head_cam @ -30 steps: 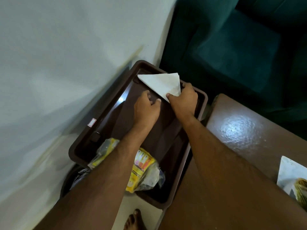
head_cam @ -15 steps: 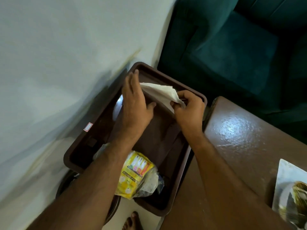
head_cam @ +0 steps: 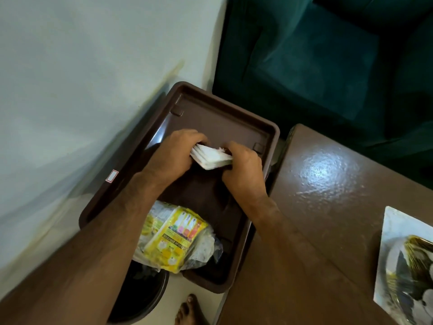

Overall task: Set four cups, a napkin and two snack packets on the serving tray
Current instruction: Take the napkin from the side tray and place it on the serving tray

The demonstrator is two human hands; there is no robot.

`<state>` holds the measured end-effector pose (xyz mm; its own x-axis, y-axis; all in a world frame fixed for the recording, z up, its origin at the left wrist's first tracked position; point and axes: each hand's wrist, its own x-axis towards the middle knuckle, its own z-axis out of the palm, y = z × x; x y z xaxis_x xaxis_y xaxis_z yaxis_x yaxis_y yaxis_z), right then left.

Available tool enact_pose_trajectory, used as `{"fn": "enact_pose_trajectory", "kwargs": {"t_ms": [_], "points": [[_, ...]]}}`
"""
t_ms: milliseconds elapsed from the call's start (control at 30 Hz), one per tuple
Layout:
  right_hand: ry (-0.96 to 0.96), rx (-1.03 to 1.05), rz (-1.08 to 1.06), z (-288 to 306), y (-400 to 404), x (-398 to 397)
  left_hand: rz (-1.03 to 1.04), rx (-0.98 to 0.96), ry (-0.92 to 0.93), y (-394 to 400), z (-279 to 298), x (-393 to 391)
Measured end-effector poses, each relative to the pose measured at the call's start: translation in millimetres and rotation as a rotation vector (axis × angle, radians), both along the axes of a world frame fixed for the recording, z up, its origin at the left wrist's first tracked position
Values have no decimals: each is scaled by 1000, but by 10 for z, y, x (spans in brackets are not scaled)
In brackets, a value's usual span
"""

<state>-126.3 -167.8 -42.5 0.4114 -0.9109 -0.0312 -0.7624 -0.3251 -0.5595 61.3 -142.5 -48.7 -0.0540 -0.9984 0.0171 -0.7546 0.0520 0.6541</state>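
Over tray [head_cam: 269, 127]: L hand [head_cam: 173, 156] & R hand [head_cam: 243, 167] grips clamped on folded white napkin [head_cam: 210, 157].

Tabletop [head_cam: 328, 195]: brown, glossy, bright glare patch near its far end. On it, at the right edge of view, a white printed sheet [head_cam: 398, 233], partly cut off. Brown tray [head_cam: 269, 130] sits just left of the tabletop; its support is not visible. Yellow snack packets [head_cam: 173, 242] lie in the tray's near end.
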Motion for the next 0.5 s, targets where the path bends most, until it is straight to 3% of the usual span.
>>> {"fn": "enact_pose_trajectory", "kwargs": {"t_ms": [200, 500], "points": [[44, 52, 38, -54, 85, -39, -15, -9, 20, 71, 43, -10], [-259, 98, -62, 124, 190, -226, 35, 29, 23, 70, 299, -153]]}}
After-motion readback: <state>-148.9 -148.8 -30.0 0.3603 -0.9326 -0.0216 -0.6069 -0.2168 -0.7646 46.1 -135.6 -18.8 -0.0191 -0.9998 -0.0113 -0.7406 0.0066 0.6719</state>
